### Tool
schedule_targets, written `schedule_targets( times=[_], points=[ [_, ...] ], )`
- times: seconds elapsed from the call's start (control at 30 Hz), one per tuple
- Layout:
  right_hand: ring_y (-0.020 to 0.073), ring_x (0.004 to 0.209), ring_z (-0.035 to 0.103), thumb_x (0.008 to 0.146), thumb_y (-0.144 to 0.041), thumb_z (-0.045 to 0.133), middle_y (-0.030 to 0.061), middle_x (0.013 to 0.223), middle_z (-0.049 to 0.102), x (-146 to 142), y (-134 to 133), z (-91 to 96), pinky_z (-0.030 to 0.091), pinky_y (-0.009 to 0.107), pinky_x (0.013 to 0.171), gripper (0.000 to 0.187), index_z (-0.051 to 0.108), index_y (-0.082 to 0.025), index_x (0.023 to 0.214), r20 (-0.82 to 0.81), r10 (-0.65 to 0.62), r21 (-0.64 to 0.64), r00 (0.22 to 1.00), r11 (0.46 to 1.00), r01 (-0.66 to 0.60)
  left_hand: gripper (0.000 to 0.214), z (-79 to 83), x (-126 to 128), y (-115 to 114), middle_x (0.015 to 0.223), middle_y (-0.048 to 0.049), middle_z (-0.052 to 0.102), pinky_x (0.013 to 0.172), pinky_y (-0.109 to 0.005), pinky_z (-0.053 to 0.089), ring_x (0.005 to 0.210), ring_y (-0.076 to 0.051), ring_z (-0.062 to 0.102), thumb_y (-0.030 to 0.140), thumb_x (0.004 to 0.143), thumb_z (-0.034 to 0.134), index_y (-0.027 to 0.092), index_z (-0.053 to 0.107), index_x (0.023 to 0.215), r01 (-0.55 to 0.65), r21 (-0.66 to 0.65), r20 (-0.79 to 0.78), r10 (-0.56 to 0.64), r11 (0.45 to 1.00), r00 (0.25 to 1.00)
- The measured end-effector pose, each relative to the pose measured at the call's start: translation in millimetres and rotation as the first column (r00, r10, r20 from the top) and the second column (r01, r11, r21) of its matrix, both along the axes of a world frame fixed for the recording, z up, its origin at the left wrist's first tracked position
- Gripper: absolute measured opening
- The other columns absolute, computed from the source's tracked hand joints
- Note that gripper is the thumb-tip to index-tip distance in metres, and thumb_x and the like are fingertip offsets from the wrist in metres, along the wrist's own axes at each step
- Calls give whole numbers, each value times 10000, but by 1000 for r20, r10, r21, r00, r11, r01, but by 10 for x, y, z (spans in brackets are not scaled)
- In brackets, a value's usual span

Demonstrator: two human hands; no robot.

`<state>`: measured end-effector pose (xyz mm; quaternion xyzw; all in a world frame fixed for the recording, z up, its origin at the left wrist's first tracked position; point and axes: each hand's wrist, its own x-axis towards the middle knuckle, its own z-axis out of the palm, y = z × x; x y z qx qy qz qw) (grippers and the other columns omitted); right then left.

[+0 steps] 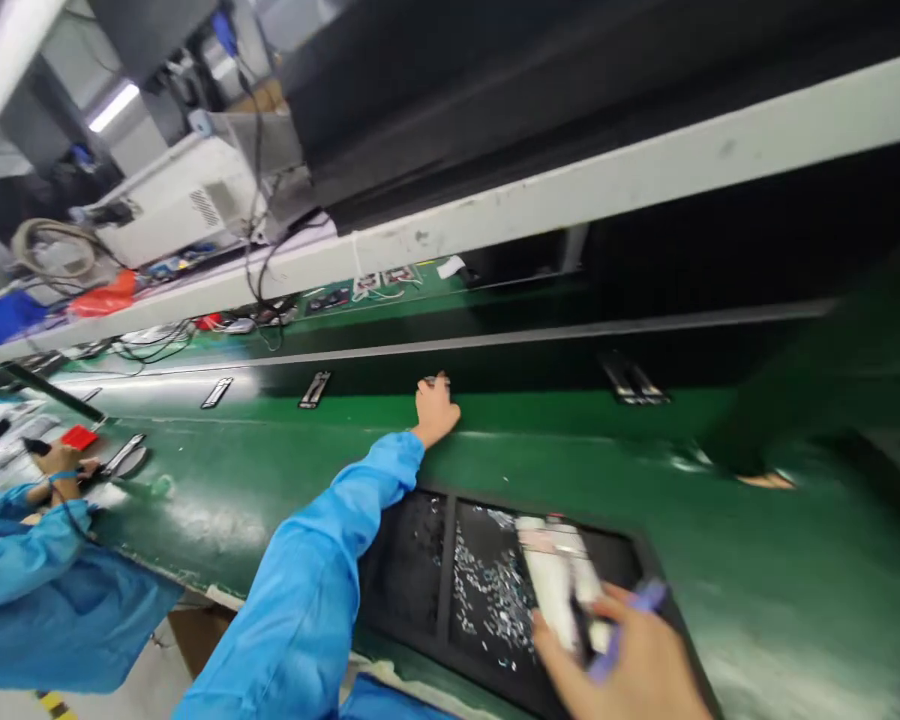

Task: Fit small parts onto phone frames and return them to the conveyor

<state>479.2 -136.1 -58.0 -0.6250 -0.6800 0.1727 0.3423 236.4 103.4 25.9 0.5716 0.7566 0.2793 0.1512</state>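
The camera is tilted, so the green conveyor bench (pixel 570 440) runs at a slant. My left hand (pixel 435 412), in a blue sleeve (pixel 300 590), reaches across it, its fingers curled over a small dark metal part (pixel 436 380) at the belt's far side. Similar slotted metal strips (pixel 315 390) lie along that belt. At the bottom right, my right hand (pixel 622 660) grips white tubes (pixel 551 580) and a purple-handled tool (pixel 630 630). Under them lies a black two-compartment tray (pixel 487 590) scattered with silver scraps.
A co-worker's hand (pixel 58 470) in a blue sleeve works at the left, near a red pad (pixel 79 437). A white machine (pixel 172 200) with loose cables (pixel 259 250) stands beyond a long white rail (pixel 570 190). A blurred green shape (pixel 795 380) crosses the right side.
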Motion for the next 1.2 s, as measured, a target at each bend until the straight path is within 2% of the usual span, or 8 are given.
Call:
schedule_targets(
  times=[0.13, 0.27, 0.37, 0.5, 0.63, 0.77, 0.93, 1.2],
  points=[
    [272, 658, 692, 977, -593, 444, 146, 1041, 626, -877, -412, 188, 532, 387, 501, 358, 496, -246, 1049, 56, 19, 102, 998, 994, -25, 429, -60, 68, 365, 1383, -130, 587, 1011, -496, 554, 1203, -277, 627, 383, 1001, 679, 161, 589, 1357, 55, -15, -75, -56, 998, 996],
    [252, 576, 665, 1025, -620, 383, 134, 930, 621, -1263, -517, 267, 473, 358, 459, 485, 589, -181, 1031, 92, 9, 50, 996, 999, -14, 413, -43, -75, 250, 1383, -114, 590, 1010, -504, 554, 1203, -274, 626, 384, 1008, 667, 179, 587, 1357, 223, -27, -109, -224, 975, 968],
    [269, 578, 664, 990, -711, 425, 138, 876, 667, -1133, -472, 298, 489, 380, 513, 590, 667, -174, 1019, 22, 34, -20, 999, 999, -34, 334, -24, -277, -269, 1323, -103, 628, 1002, -480, 558, 1170, -252, 642, 374, 1015, 658, 170, 631, 1278, 467, -52, -88, -470, 883, 879],
    [305, 814, 731, 946, -713, 554, 125, 895, 754, -775, -194, 366, 567, 410, 760, 516, 707, -220, 961, -371, 74, -162, 926, 976, -142, 192, -68, -539, -1245, 1100, -50, 704, 980, -421, 551, 1048, -202, 673, 342, 990, 696, 166, 701, 1067, 760, -99, -5, -764, 643, 646],
    [224, 700, 758, 1070, -599, 370, 73, 838, 785, -650, 221, 375, 597, 321, 635, 497, 690, -221, 1113, -591, 84, -291, 802, 905, -309, 299, -245, -607, -1748, 1084, -65, 688, 985, -373, 507, 1066, -223, 636, 400, 904, 794, 193, 718, 1106, 805, -92, -3, -808, 587, 589],
    [247, 729, 776, 995, -699, 471, 125, 912, 796, -747, 490, 282, 614, 331, 612, 567, 687, -181, 1074, -681, 24, -355, 732, 863, -359, 261, -407, -587, -1682, 1039, -59, 680, 949, -328, 485, 1018, -202, 641, 406, 951, 744, 177, 708, 1071, 819, -78, -6, -822, 568, 569],
    [191, 580, 658, 925, -719, 584, 65, 669, 691, -761, 511, 209, 537, 307, 582, 563, 681, -191, 755, -630, -41, -392, 775, 879, -272, 224, -489, -613, -1598, 971, -45, 688, 932, -302, 466, 961, -175, 645, 374, 1048, 607, 177, 713, 1028, 853, -53, -19, -854, 520, 519],
    [184, 557, 633, 867, -695, 684, 25, 661, 677, -845, 484, 191, 507, 295, 555, 479, 610, -221, 867, -596, -116, -449, 795, 869, -210, 343, -533, -604, -1649, 996, -58, 698, 869, -295, 473, 925, -169, 644, 322, 1120, 410, 172, 707, 1038, 855, -31, -36, -855, 518, 517]
  ],
)
